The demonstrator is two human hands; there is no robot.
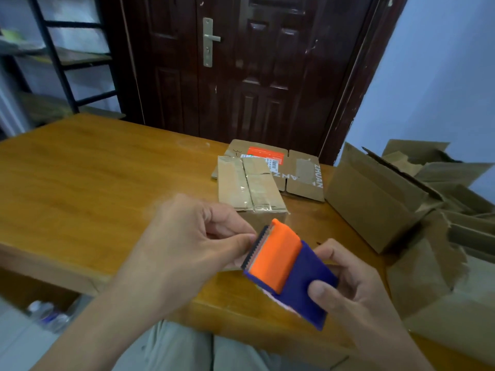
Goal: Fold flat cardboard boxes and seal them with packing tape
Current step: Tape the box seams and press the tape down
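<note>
Plainly, the widest bare stretch of the wooden table [80, 170] lies from nine to eleven o'clock, running to its far-left edge; its near edge crosses just under both hands. From one to three o'clock the surface is crowded. A folded box [250, 187] with tape along its top seam stands at twelve o'clock of the hands, its near corner just behind the dispenser. A flattened carton [300, 170] with an orange label lies beyond it, partly beneath it, close to the table's far edge. At two o'clock an open box [375, 199] lies tipped on its side, and a pile of loose cardboard [455, 210] fills the right margin down to four o'clock. A dark door [241, 62] stands beyond the table, a shelf frame [61, 57] at ten o'clock.

The tape dispenser [289, 271], blue with an orange cover and a toothed blade at its left end, is held in the air above the near table edge. The right hand [356, 287] grips its blue body, thumb on top and fingers curled around the far side. The left hand [187, 245] reaches in from the left, its thumb and forefinger pressed together at the blade edge; whether they pinch tape there is too blurred to tell.
</note>
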